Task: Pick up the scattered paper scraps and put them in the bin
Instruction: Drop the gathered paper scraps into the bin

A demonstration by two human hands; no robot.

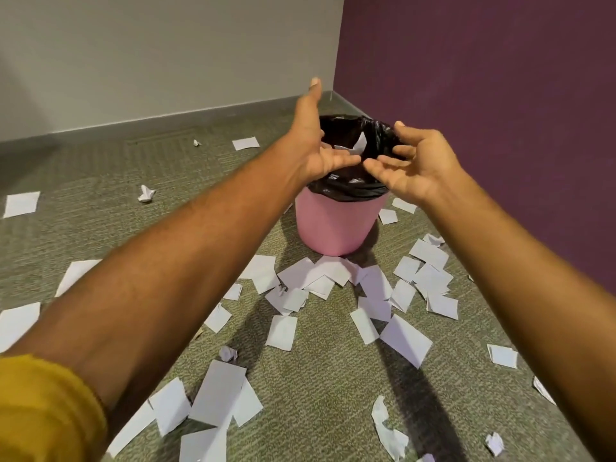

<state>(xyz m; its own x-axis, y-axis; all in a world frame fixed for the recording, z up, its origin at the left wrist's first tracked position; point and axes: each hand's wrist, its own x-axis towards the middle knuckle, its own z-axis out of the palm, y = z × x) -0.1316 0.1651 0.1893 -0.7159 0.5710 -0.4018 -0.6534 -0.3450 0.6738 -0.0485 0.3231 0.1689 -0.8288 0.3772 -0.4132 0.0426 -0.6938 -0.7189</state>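
Observation:
A pink bin with a black liner stands on the carpet near the room's corner. White scraps lie inside it. Both my arms reach out over its mouth. My left hand hovers over the bin's left rim, fingers spread and thumb up, holding nothing. My right hand hovers over the right rim, fingers loosely splayed and empty. Several white paper scraps lie scattered on the floor in front of and around the bin, some crumpled.
Grey-green carpet covers the floor. A pale wall runs behind at left and a purple wall closes the right side, close to the bin. More scraps lie far left and near my feet.

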